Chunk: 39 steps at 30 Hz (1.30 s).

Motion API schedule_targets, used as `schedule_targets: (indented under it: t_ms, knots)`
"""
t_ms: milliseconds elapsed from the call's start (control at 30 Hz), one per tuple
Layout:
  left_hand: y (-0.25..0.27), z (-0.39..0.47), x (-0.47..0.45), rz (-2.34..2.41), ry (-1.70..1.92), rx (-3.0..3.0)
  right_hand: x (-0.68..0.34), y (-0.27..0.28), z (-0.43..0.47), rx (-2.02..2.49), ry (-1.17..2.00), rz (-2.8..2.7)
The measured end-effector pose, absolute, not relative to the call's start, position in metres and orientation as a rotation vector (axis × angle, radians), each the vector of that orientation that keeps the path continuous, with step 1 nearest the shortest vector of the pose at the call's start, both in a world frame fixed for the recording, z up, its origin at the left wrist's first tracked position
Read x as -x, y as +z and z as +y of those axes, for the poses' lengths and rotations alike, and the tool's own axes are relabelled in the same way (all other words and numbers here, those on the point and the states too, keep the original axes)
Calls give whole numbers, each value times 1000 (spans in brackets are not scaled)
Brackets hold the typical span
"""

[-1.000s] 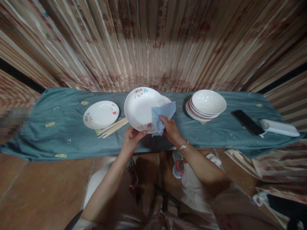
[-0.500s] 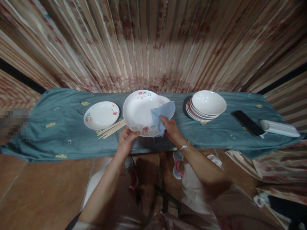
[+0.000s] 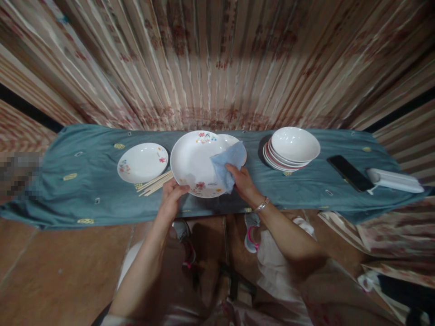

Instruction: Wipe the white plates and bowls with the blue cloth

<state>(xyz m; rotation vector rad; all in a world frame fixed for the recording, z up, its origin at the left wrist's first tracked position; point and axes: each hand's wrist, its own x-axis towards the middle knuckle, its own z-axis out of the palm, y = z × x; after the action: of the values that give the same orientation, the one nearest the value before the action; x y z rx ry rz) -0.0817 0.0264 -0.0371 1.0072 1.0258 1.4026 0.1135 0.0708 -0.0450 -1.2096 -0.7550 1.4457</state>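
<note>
A large white plate [image 3: 190, 158] with flower prints on its rim is tilted above the cloth. My left hand [image 3: 172, 194] grips its lower left edge, thumb on top. In my right hand [image 3: 242, 182] is a blue cloth [image 3: 224, 164], held against the plate's right side. Behind that side another white dish [image 3: 233, 141] shows in part; the plate and the cloth cover the rest of it. Left of my left hand lie several wooden chopsticks [image 3: 152, 184], beside a smaller flowered plate [image 3: 142, 163].
A green patterned tablecloth [image 3: 112, 208] covers the long, narrow table. On the right stand a stack of white bowls [image 3: 295, 144], a black phone [image 3: 350, 173] and a white oblong device [image 3: 396, 180]. A pleated curtain [image 3: 217, 68] hangs close behind.
The large plate and my left hand have shifted slightly left and down. My right hand with the blue cloth has moved only a little. The other dishes stay in place.
</note>
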Motion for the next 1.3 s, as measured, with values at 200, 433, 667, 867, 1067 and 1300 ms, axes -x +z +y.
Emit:
schedule_targets:
  t_ms: [200, 433, 667, 867, 1067, 1300]
  knots:
    - [-34, 27, 69, 910, 1466, -941, -110, -41, 70, 1185, 1478, -663]
    - [-39, 24, 48, 957, 1437, -919, -102, -36, 67, 1127, 1465, -597]
    - [-34, 21, 40, 1077, 1391, -871, -101, -38, 66, 1119, 1470, -589]
    - [-32, 21, 47, 1115, 1367, -893, -101, -42, 68, 1177, 1456, -669]
    - [-30, 21, 54, 1109, 1380, -899, -103, -47, 69, 1181, 1437, -700]
    - [-32, 20, 65, 1126, 1397, -897, -107, -47, 70, 1175, 1441, -712]
